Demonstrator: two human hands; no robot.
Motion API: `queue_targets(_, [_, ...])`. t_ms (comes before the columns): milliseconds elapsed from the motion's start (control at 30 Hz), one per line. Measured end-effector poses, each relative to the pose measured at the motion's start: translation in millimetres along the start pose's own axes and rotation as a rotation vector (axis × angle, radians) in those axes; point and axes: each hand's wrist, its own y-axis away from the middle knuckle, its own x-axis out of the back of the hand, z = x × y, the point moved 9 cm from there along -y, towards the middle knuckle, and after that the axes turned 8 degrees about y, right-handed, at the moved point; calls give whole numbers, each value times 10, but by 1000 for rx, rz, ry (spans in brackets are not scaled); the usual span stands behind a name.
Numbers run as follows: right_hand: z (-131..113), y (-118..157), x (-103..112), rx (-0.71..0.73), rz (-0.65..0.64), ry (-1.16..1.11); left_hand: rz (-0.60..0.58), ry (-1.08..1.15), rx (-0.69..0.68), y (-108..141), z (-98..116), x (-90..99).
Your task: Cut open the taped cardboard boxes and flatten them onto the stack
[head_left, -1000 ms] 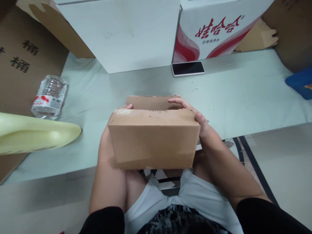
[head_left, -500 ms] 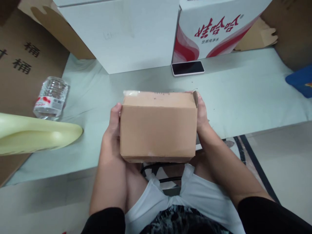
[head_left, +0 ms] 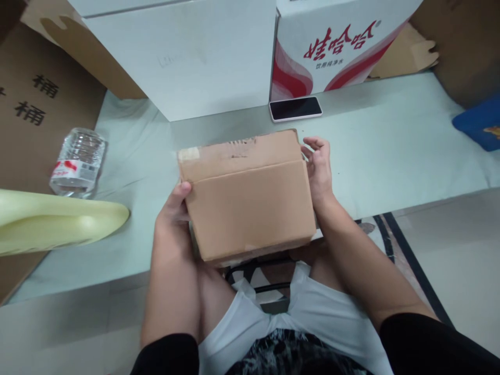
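A brown cardboard box (head_left: 252, 208) is held over the table's front edge, above my lap, turned slightly and tilted. Along its far edge run a strip of clear tape and some dark print. My left hand (head_left: 174, 205) grips the box's left side, thumb on the near corner; its other fingers are hidden beneath. Beside the right side of the box is my right hand (head_left: 320, 169), its fingers apart and loosely bent by the far right corner. Whether its palm still touches the cardboard I cannot tell.
Large white boxes (head_left: 219, 62) stand at the back, with a phone (head_left: 296, 109) lying in front of them. On the left are a clear plastic bottle (head_left: 78, 164) and a pale yellow curved object (head_left: 66, 219). A blue object (head_left: 478, 125) sits at the right edge.
The box has turned counterclockwise, its far right corner swinging away from me. My right hand's fingers have loosened from its side, and my left hand has slid slightly nearer and left.
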Motion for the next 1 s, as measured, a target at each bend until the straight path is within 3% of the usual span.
queue_targets(67, [94, -14, 73, -117, 83, -92, 24, -11, -7, 9, 63, -77])
queue_targets(167, [89, -27, 88, -163, 65, -148, 38, 54, -222, 59, 351, -244])
queue_targets(233, [-46, -28, 89, -88, 30, -106, 4, 93, -355, 102, 513, -361])
queue_targets(333, [-327, 10, 52, 90, -17, 14, 3, 109, -435, 119, 600, -412])
queue_targets(467, [-482, 69, -60, 158, -68, 139, 52, 99, -408, 76, 528, -348])
queue_targets(633, [-503, 79, 32, 97, 46, 317, 26, 42, -318, 31, 404, -382])
queue_targets(833, [-434, 17, 192, 53, 141, 60, 48, 110, -340, 26, 460, -367])
queue_targets(1000, [-258, 15, 371, -51, 352, 57, 88, 142, -317, -31, 432, -339])
